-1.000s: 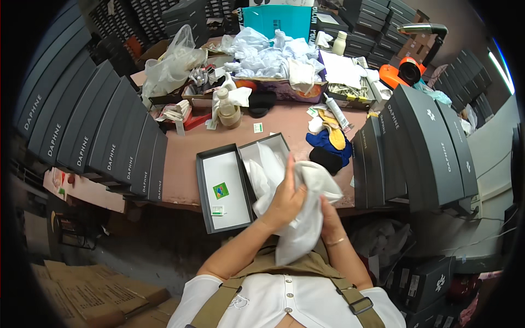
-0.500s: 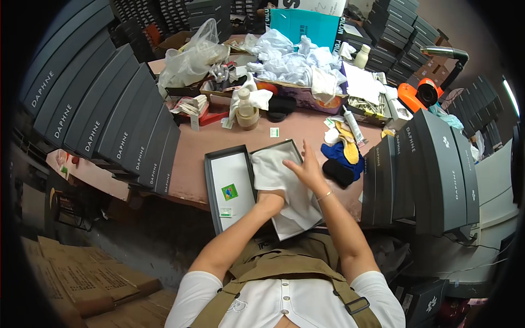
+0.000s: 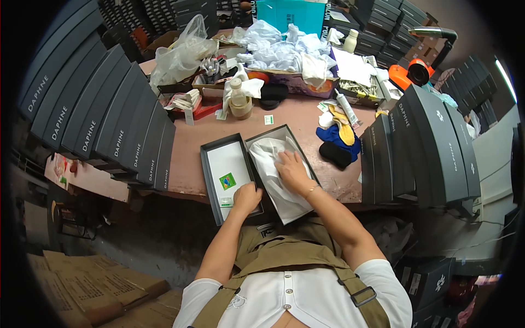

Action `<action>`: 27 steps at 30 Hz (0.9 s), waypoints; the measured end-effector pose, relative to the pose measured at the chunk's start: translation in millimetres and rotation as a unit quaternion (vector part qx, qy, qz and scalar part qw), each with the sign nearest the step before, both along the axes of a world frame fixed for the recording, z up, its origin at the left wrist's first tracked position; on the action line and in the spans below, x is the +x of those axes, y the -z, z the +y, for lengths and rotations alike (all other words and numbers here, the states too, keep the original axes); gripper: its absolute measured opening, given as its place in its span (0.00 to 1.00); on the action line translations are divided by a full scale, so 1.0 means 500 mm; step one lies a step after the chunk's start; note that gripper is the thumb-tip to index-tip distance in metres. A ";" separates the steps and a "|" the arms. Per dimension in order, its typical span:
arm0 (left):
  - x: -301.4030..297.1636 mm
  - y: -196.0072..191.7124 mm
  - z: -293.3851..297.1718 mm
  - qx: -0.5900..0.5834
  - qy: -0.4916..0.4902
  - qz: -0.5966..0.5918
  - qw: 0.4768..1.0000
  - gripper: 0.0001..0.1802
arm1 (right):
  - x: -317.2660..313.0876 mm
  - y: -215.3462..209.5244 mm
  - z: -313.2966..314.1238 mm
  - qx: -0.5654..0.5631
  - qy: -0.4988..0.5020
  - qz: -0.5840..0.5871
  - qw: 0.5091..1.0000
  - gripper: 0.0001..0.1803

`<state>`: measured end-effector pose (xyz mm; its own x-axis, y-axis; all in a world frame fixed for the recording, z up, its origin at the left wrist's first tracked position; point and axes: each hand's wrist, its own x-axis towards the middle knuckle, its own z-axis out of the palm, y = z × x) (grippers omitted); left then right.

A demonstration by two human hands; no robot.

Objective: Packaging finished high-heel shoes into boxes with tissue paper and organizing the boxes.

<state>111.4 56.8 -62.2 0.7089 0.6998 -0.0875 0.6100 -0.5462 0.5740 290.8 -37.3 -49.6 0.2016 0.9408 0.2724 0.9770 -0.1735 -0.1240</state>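
Observation:
On the near part of the table lies an open grey shoe box [image 3: 302, 144] with white tissue paper [image 3: 269, 158] covering what is inside. Its lid [image 3: 210, 174] rests inside up, directly to the left, holding a small green packet [image 3: 227, 181] and a little green-and-white card [image 3: 226, 201]. My left hand [image 3: 248, 198] is closed at the lid's right edge, with the fingers curled over the wall. Spread fingers of my right hand [image 3: 293, 172] rest on the tissue paper inside the box.
Stacked grey shoe boxes stand at left [image 3: 123, 120] and right [image 3: 429, 145]. Blue and yellow cloths [image 3: 340, 136] with a black pad [image 3: 334, 156] lie right of the box. Behind are a bottle in a tape roll [image 3: 239, 98], a tube [image 3: 346, 107], and a carton of crumpled paper [image 3: 284, 49].
My left hand has come out of the box and moved left to the lid's edge. My right hand has lowered from above the box onto the tissue paper, which now lies folded over.

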 end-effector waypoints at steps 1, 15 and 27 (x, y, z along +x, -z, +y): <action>-0.008 -0.017 0.014 -0.002 -0.002 0.009 1.000 0.17 | 0.009 -0.022 -0.018 0.015 -0.033 0.064 0.997 0.18; 0.004 -0.107 -0.144 0.009 0.002 -0.300 0.954 0.23 | 0.152 -0.088 -0.138 -0.100 0.188 0.437 0.874 0.35; 0.027 -0.060 -0.111 -0.367 -0.058 -0.351 0.860 0.26 | 0.065 -0.106 -0.193 -0.040 0.223 0.429 0.875 0.39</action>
<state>124.8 1.5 -32.1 0.6966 0.7082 -0.1152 -0.0009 0.1614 0.9869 323.5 -133.7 3.4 0.6520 0.7250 -0.2219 0.3635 -0.5558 -0.7476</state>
